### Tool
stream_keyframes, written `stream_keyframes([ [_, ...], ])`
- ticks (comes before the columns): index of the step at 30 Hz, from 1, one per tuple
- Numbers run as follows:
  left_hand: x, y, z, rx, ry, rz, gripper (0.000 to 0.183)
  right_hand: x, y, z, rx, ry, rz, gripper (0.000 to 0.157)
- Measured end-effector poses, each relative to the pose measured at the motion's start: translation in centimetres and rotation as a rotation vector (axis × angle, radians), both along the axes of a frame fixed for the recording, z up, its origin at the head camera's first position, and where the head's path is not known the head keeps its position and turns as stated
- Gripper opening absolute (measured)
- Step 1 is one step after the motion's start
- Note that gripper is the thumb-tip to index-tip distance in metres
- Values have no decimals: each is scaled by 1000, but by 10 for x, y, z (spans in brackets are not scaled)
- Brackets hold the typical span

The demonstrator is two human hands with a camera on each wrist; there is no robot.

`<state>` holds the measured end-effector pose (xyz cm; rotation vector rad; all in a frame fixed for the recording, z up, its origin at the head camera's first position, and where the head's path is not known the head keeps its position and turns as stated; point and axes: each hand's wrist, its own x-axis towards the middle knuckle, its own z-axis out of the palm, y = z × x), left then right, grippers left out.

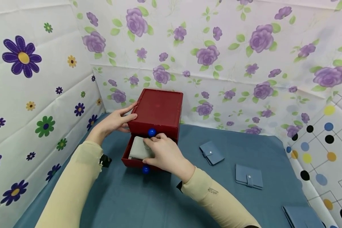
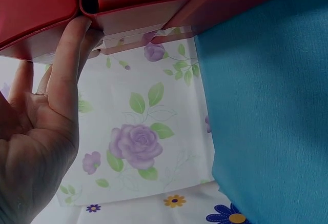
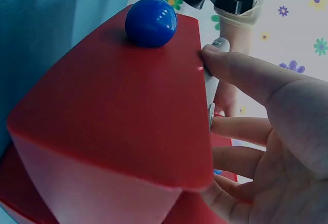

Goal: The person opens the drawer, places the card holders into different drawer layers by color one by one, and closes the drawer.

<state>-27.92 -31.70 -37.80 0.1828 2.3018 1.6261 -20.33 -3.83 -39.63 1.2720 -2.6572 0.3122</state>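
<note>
A red two-drawer box [image 1: 159, 107] stands at the back of the cloth, its lower drawer [image 1: 128, 158] pulled out. Inside that drawer lies a light grey wallet [image 1: 139, 148], partly covered by my right hand [image 1: 166, 155]. The right thumb and fingertips hold the wallet at its edge and top; the right wrist view shows them beside a metal snap [image 3: 211, 112]. My left hand [image 1: 117, 122] rests against the box's left side with extended fingers [image 2: 69, 60], touching its edge. Blue ball knobs [image 1: 152, 132] mark the drawers; the lower knob [image 3: 151, 22] appears large in the right wrist view.
To the right on the blue cloth [image 1: 131, 202] lie a small blue snap wallet [image 1: 212, 153], a wider blue wallet [image 1: 249, 176] and another blue wallet [image 1: 302, 217] at the near edge. Flowered sheets [image 1: 231, 63] hang behind and on the left.
</note>
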Motion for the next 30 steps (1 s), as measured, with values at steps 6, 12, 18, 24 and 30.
stream_keyframes([
  [6, -2, 0, -1, 3, -6, 14, 74, -4, -7, -2, 6, 9, 26, 65],
  [12, -3, 0, -3, -1, -4, 13, 74, -6, -9, -6, -28, -17, 17, 48],
  [18, -3, -1, -4, 2, -1, 12, 73, -6, -9, -10, -8, -9, 20, 46],
  [24, -2, -1, -3, 2, 1, 9, 73, -8, -7, -11, -46, -8, 21, 43],
  [30, -1, -1, -3, 6, 2, 5, 72, -10, 1, -17, -94, -25, 8, 40],
])
